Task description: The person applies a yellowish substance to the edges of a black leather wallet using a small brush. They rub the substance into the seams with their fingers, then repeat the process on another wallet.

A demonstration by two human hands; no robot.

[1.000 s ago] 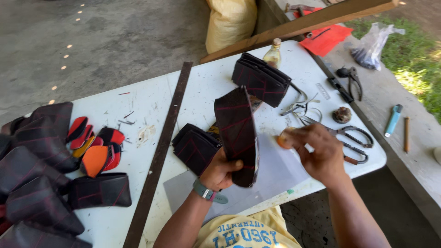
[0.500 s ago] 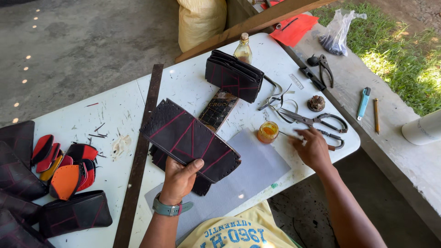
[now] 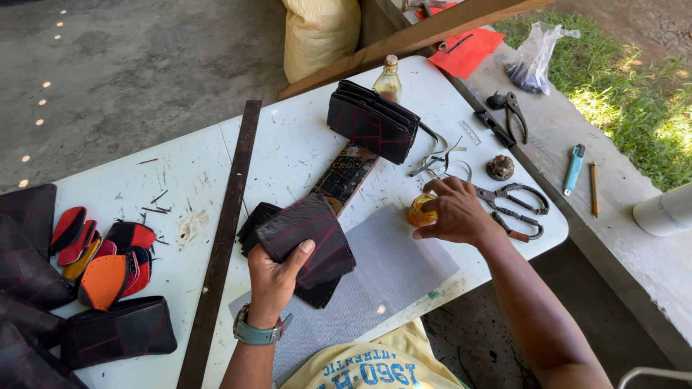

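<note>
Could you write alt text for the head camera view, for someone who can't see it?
Seen from above, a person's left hand holds a dark stitched pouch over a grey sheet on a white table, while the right hand grips a small amber jar. Scissors, a long dark ruler and more dark pouches lie around.

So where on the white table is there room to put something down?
Bare table shows between the long dark strip and the red and orange pieces, and again between that strip and the stack of dark pouches. The grey sheet is partly free too. Around the right hand it is crowded: jar, scissors, ribbons.
</note>
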